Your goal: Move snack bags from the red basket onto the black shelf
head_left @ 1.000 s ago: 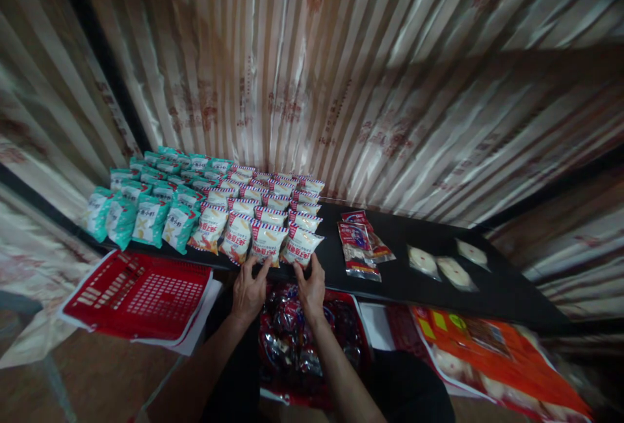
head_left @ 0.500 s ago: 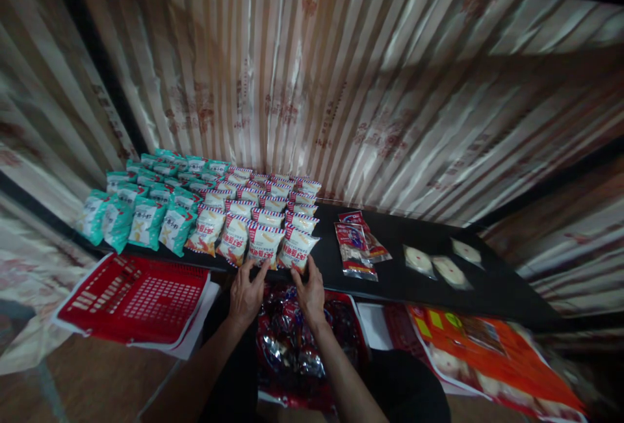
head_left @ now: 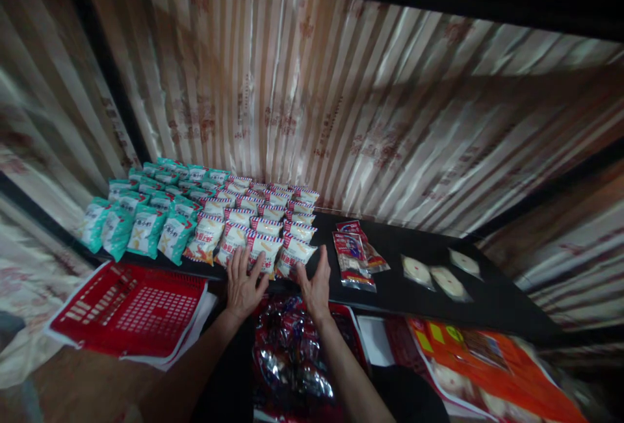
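Rows of white snack bags with red lettering and striped tops stand on a black shelf. My left hand lies with spread fingers against the lower fronts of two bags in the front row. At the right end of that row is another white snack bag. The thumb of my right hand is at its lower right edge, with the fingers stretched upward beside it. Neither hand grips a bag. To the left, teal snack bags stand in similar rows.
Right of my hands lie red packets and several round white items in clear wrap. Below the shelf are a red basket, a container of dark shiny packets and an orange package. A striped curtain hangs behind.
My right hand has opened wider and shifted slightly right from the end bag. My left hand's fingers have spread over the front bags. The view has tilted up slightly.
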The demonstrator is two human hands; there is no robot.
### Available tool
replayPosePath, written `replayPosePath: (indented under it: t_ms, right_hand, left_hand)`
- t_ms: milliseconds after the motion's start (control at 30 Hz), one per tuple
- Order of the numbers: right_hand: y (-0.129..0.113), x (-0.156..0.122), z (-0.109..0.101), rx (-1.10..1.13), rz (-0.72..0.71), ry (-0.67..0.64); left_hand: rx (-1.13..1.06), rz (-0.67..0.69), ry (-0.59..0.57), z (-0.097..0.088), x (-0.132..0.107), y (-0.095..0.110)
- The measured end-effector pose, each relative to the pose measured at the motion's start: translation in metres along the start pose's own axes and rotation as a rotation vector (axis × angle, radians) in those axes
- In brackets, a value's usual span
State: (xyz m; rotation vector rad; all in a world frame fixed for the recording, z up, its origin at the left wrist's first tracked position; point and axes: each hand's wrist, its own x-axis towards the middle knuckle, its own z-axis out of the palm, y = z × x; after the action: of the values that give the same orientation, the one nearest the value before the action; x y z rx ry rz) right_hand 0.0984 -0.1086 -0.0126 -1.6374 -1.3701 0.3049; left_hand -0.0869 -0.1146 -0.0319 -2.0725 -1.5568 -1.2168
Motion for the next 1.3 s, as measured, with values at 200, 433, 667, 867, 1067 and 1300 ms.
replayPosePath:
  t_ms: [200, 433, 667, 867, 1067, 1300]
  right_hand:
    - [0.006, 0.017, 0.013, 0.096, 0.010, -0.077]
    - [0.008, 0.016, 0.025, 0.204, 0.071, -0.101]
    - [0.008, 0.017, 0.030, 0.222, 0.093, -0.107]
    - [0.010, 0.018, 0.032, 0.188, 0.104, -0.114]
    - [0.010, 0.018, 0.033, 0.166, 0.098, -0.118]
    - [0.016, 0.017, 0.036, 0.102, 0.126, -0.112]
  left_hand:
    - [-0.009, 0.054, -0.015, 0.018, 0.012, 0.002]
    - [-0.003, 0.075, -0.019, 0.029, 0.008, -0.003]
    - [-0.017, 0.058, -0.022, 0.033, 0.011, -0.004]
    - [-0.032, 0.053, -0.003, 0.035, 0.011, -0.003]
    - [-0.032, 0.036, -0.018, 0.036, 0.011, -0.002]
    - [-0.019, 0.033, -0.039, 0.037, 0.011, -0.002]
